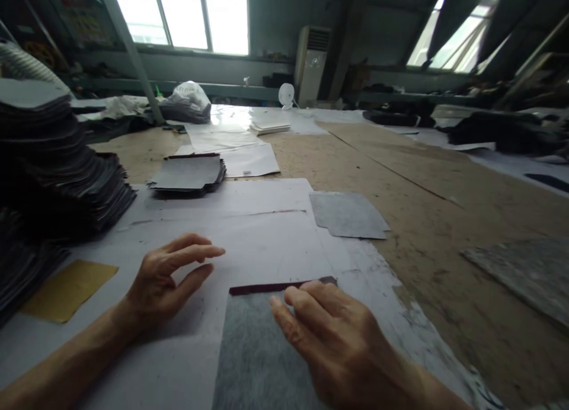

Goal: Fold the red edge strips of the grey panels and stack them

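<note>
In the head view, my left hand (pixel 166 279) hovers over the white sheet (pixel 178 345), with thumb and fingers apart and nothing between them. My right hand (pixel 342 339) rests on a grey fabric piece (pixel 255 351) near the bottom middle. Its bent fingertips lie along a dark red folded strip (pixel 255 288) at the piece's far edge, and the thumb stands a little apart from the fingers. That hand covers the right part of the grey piece. A mustard-yellow piece (pixel 71 288) lies to the left of my left hand.
A tall stack of dark fabric pieces (pixel 57 167) rises at the left. Ahead sits a lower stack of grey pieces (pixel 189 173) with dark red edges. One loose grey piece (pixel 349 214) lies right of it. A rough grey sheet (pixel 524 274) is at far right.
</note>
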`<state>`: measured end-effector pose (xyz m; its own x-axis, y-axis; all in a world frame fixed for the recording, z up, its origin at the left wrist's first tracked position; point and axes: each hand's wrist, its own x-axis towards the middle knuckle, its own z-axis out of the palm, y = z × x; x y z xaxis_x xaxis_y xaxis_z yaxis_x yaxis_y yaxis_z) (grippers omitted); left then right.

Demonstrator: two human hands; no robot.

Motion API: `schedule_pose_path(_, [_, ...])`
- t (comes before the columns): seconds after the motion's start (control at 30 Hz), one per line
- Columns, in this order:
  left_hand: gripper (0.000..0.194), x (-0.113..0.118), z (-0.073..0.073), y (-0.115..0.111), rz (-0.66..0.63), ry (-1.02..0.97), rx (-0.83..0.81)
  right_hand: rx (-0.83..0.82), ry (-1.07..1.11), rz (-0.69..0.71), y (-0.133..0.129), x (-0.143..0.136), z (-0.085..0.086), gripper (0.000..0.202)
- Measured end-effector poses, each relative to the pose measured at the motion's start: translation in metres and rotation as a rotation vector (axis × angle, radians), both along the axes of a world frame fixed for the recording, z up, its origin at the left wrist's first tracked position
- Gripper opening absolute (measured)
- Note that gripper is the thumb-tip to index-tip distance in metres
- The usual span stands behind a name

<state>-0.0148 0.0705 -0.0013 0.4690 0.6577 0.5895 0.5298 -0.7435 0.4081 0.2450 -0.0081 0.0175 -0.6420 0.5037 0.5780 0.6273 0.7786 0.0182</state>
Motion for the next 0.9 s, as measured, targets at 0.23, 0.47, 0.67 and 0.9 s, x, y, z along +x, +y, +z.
schedule_pose_path(0.23, [0.019, 0.074, 0.023, -0.015, -0.101, 0.094, -0.202, 0.04, -0.017, -0.285, -0.022, 0.057, -0.002, 0.025])
schedule_pose_path(0.47, [0.02, 0.144, 0.012, -0.018, -0.088, 0.081, -0.388, -0.047, -0.017, -0.329, -0.02, 0.063, -0.02, 0.031])
schedule_pose_path(0.67, [0.018, 0.145, -0.001, -0.022, -0.085, -0.006, -0.329, -0.158, -0.025, -0.334, -0.02, 0.064, -0.023, 0.033])
schedule_pose_path(0.9, [0.028, 0.14, -0.002, -0.027, -0.216, 0.078, -0.174, -0.207, -0.026, -0.363, -0.018, 0.064, -0.025, 0.036])
